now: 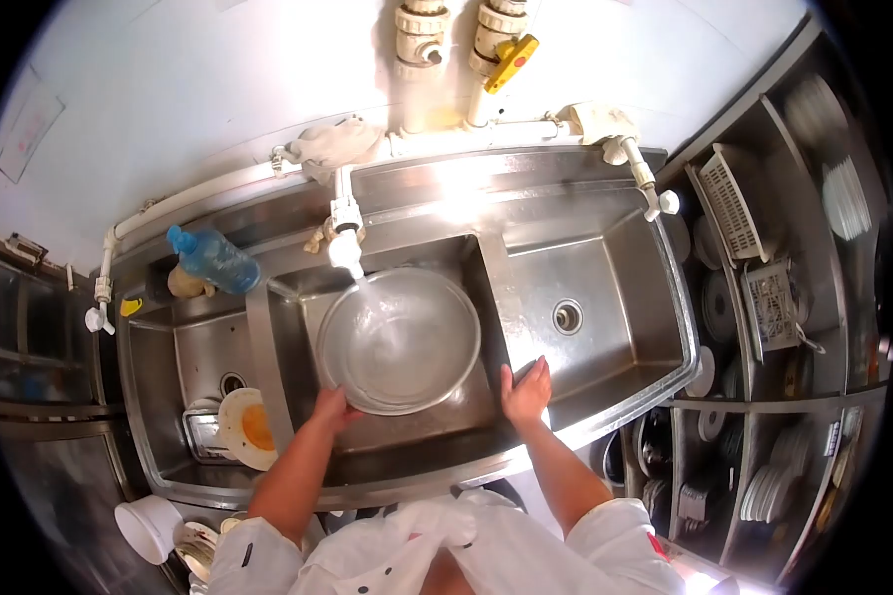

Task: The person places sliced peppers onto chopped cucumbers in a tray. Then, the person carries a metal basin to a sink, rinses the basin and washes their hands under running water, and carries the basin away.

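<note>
Water runs from the middle tap [346, 250] into a large round metal basin [400, 340], which sits in the middle compartment of the steel sink [487, 307]. My left hand [335, 410] is at the basin's lower left rim, its fingers pressed against the edge. Over the divider between the middle and right compartments, my right hand [527, 391] has its fingers apart and holds nothing. It is clear of the basin.
The left compartment holds a plate [236, 426] with orange residue and a metal tray [204, 436]. A blue bottle [213, 260] lies on the back ledge. Shelves of plates [845, 200] and baskets [732, 203] stand at the right. A white bucket [149, 529] is at the lower left.
</note>
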The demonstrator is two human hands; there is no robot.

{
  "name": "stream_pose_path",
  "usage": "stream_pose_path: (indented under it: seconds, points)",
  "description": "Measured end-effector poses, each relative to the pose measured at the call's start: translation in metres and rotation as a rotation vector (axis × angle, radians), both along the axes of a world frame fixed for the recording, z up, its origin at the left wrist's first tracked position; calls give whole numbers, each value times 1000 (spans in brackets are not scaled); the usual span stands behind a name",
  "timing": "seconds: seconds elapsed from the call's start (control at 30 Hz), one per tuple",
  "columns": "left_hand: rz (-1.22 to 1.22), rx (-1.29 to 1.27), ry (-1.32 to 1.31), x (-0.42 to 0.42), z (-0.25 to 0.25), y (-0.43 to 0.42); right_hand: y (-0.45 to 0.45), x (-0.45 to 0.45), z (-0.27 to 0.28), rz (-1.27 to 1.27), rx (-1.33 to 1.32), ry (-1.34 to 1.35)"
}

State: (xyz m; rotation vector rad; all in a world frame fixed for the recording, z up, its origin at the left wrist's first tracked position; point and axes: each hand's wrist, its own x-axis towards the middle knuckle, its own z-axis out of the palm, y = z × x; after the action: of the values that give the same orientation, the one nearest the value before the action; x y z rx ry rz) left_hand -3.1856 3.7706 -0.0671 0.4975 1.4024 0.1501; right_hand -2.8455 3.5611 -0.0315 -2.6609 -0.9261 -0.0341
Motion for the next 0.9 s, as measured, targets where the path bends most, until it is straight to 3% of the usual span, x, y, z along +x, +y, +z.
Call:
stream_pose_path:
  seconds: [0.1,0.2,0.27,0.33,0.4,0.47,0.53,0.6,0.8,0.9]
  points:
    - [-84,-24,144,-12,-37,-35,0,0,0,15,0,-53]
    - [52,-40,232,-5,-81,-83,2,-1,2,2,-24,-83]
    - [8,-71,165,14,-102,-100,4,-4,2,-18,-43,-70]
    - [-38,-330,5,35,-128,-105,6,-2,1,-24,-56,-52]
    - [24,-600,-112,73,-66,-87,6,-3,0,-43,-73,-21]
    - [-137,-435,-408,92,-70,-51,8,-2,2,-49,-73,3]
    - [119,-151,-570,110,-88,-6,6,-2,3,-65,-89,36]
    - [408,-38,-544,135,-43,41,7,-1,0,-64,-95,25]
    - [330,-25,-639,142,-56,99,7,-1,1,-77,-109,27]
    - [184,52,-471,131,-64,105,8,-1,5,-92,-106,64]
